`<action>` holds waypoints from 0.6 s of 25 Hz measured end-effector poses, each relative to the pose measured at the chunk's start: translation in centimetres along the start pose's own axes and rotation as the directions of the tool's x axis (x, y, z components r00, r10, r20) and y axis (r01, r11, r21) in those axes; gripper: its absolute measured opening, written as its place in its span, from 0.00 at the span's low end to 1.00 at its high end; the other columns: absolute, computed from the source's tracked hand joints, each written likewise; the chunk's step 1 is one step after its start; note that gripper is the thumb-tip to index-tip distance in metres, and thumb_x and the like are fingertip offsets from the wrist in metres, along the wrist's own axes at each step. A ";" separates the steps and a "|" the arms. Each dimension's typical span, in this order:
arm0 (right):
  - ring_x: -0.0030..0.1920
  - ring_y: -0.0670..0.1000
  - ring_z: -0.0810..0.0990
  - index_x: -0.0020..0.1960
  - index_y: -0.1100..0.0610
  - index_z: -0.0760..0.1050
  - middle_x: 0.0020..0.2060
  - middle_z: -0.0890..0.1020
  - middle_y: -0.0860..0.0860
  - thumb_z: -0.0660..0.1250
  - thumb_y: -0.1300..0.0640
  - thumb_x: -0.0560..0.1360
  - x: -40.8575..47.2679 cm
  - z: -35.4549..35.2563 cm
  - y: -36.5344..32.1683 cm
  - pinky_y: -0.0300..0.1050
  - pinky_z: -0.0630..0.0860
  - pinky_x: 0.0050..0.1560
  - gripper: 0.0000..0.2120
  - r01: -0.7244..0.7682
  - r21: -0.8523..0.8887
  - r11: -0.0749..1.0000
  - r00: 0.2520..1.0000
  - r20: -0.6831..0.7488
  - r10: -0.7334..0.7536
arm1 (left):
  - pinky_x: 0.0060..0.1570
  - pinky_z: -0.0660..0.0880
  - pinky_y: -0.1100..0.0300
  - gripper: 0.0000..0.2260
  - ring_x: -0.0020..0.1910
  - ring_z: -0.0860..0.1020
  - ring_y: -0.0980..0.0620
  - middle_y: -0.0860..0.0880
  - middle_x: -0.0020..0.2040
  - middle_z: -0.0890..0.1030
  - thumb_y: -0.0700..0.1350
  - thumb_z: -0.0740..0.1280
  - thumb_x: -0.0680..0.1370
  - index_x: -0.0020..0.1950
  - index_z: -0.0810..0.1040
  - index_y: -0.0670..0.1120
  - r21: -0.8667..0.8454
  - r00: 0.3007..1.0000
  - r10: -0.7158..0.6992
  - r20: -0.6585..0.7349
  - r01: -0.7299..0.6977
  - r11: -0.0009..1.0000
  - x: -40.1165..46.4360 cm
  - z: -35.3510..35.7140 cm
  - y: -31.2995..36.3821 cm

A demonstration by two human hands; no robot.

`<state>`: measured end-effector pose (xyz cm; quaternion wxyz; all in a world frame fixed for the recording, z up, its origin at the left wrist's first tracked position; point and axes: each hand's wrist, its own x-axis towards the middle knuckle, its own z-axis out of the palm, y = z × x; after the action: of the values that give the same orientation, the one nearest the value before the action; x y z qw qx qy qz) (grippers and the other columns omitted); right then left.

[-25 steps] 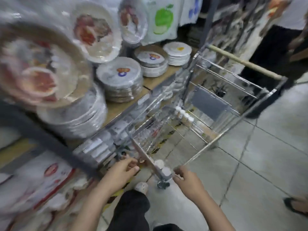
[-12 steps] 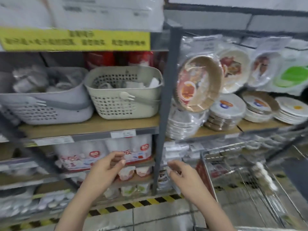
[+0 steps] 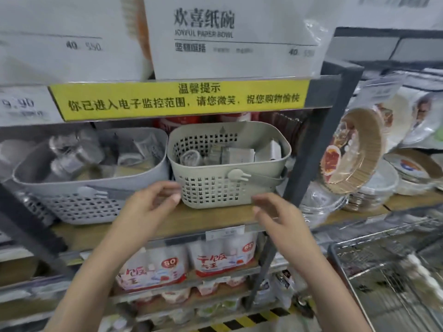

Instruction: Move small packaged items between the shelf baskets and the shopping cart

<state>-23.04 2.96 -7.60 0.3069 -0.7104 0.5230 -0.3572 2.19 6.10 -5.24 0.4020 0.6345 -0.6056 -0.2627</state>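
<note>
Forearms rose from the bottom of the frame toward the shelf. The left hand (image 3: 153, 207), at lower centre, had its fingers loosely spread and relaxed, fingertips just beside the lower left corner of the beige basket (image 3: 227, 173) and holding nothing; whether they touched the plastic could not be told. The right hand (image 3: 275, 216), a little to the right, was also relaxed and empty, its fingers blurred, just in front of the basket's lower right corner. At the lower right of the frame stood the shopping cart (image 3: 388, 271), a wire one, blurred, with what looked like a row of small white items lying inside. Behind the hands, the beige basket sat on the wooden shelf (image 3: 215, 219) at centre frame and held small packaged items (image 3: 230, 154), pale boxes and a round tub. To its left, touching or nearly so, was a grey basket (image 3: 91, 178) filled with clear wrapped goods. Farther back, a yellow sign (image 3: 182, 98) ran along the shelf edge above, and stacked paper plates (image 3: 354, 149) filled the right side. Judging by this, some items seemed already in the cart, while both hands were free and no item was in transit; the next pick or drop at the beige basket had not yet been made.
</note>
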 end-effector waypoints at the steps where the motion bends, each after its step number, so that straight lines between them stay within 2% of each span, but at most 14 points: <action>1: 0.53 0.40 0.77 0.59 0.51 0.76 0.53 0.80 0.42 0.64 0.57 0.78 0.8 -0.2 -0.3 0.32 0.73 0.51 0.11 0.009 0.003 1.000 0.999 -0.042 -0.009 | 0.47 0.71 0.71 0.07 0.49 0.78 0.63 0.58 0.50 0.81 0.44 0.65 0.78 0.53 0.76 0.55 0.014 0.999 0.047 0.022 -0.047 0.999 1.5 0.0 0.9; 2: 0.53 0.40 0.77 0.59 0.51 0.76 0.52 0.80 0.42 0.64 0.57 0.78 1.6 -0.5 -0.6 0.35 0.72 0.53 0.10 0.017 -0.008 1.000 0.996 -0.082 -0.017 | 0.50 0.72 0.69 0.07 0.50 0.77 0.63 0.57 0.50 0.80 0.45 0.64 0.78 0.55 0.76 0.54 0.027 0.995 0.091 0.048 -0.092 0.995 3.1 0.1 1.8; 3: 0.51 0.39 0.76 0.58 0.52 0.76 0.52 0.80 0.42 0.64 0.58 0.78 2.4 -1.0 -1.0 0.33 0.71 0.52 0.10 0.024 -0.033 0.999 0.993 -0.116 -0.028 | 0.51 0.73 0.66 0.08 0.51 0.77 0.62 0.57 0.51 0.80 0.45 0.64 0.79 0.56 0.76 0.54 0.031 0.989 0.129 0.070 -0.132 0.991 4.6 0.4 2.6; 5: 0.48 0.36 0.75 0.59 0.52 0.76 0.51 0.80 0.42 0.64 0.58 0.78 4.0 -1.9 -1.8 0.25 0.68 0.48 0.11 0.028 -0.072 0.997 0.987 -0.159 -0.039 | 0.52 0.74 0.62 0.08 0.50 0.77 0.61 0.57 0.51 0.79 0.45 0.63 0.79 0.58 0.76 0.52 0.037 0.981 0.164 0.099 -0.168 0.985 7.4 1.2 4.0; 6: 0.48 0.36 0.75 0.59 0.52 0.76 0.51 0.80 0.42 0.63 0.58 0.78 4.7 -2.3 -2.1 0.24 0.69 0.48 0.11 0.026 -0.076 0.997 0.985 -0.170 -0.039 | 0.52 0.74 0.60 0.09 0.50 0.77 0.59 0.57 0.50 0.79 0.45 0.63 0.79 0.59 0.76 0.51 0.060 0.980 0.170 0.100 -0.177 0.982 8.5 1.6 4.5; 9: 0.50 0.40 0.76 0.58 0.54 0.77 0.52 0.81 0.45 0.63 0.60 0.77 6.9 -3.3 -2.7 0.33 0.73 0.52 0.11 0.044 -0.098 0.994 0.978 -0.198 -0.063 | 0.53 0.73 0.58 0.12 0.52 0.77 0.55 0.54 0.52 0.79 0.46 0.63 0.80 0.62 0.75 0.48 0.169 0.978 0.178 0.106 -0.194 0.966 11.2 2.9 5.3; 11: 0.47 0.41 0.76 0.56 0.56 0.78 0.51 0.80 0.46 0.63 0.61 0.77 8.3 -3.6 -2.8 0.28 0.70 0.47 0.10 0.065 -0.139 0.988 0.975 -0.201 -0.093 | 0.54 0.72 0.59 0.13 0.55 0.76 0.53 0.52 0.56 0.79 0.46 0.63 0.80 0.64 0.75 0.46 0.226 0.981 0.146 0.128 -0.172 0.959 12.4 3.3 5.0; 12: 0.48 0.43 0.76 0.56 0.58 0.78 0.51 0.80 0.47 0.62 0.62 0.76 9.2 -3.6 -2.7 0.29 0.69 0.45 0.10 0.070 -0.166 0.984 0.976 -0.191 -0.102 | 0.54 0.71 0.60 0.13 0.56 0.76 0.53 0.51 0.57 0.79 0.45 0.63 0.80 0.64 0.74 0.46 0.246 0.983 0.123 0.138 -0.154 0.957 13.1 3.4 4.5; 15: 0.55 0.52 0.78 0.58 0.60 0.77 0.54 0.81 0.53 0.63 0.61 0.76 12.6 -2.8 -2.2 0.39 0.69 0.48 0.11 0.087 -0.286 0.954 0.986 -0.109 -0.122 | 0.55 0.70 0.60 0.14 0.58 0.76 0.50 0.47 0.60 0.79 0.43 0.63 0.80 0.65 0.74 0.44 0.326 0.987 0.059 0.147 -0.105 0.939 15.1 3.1 2.9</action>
<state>-21.72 -8.80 -1.89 0.1503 -0.7495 0.5483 -0.3393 0.02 -9.14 -2.17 0.2577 0.6484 -0.6929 -0.1818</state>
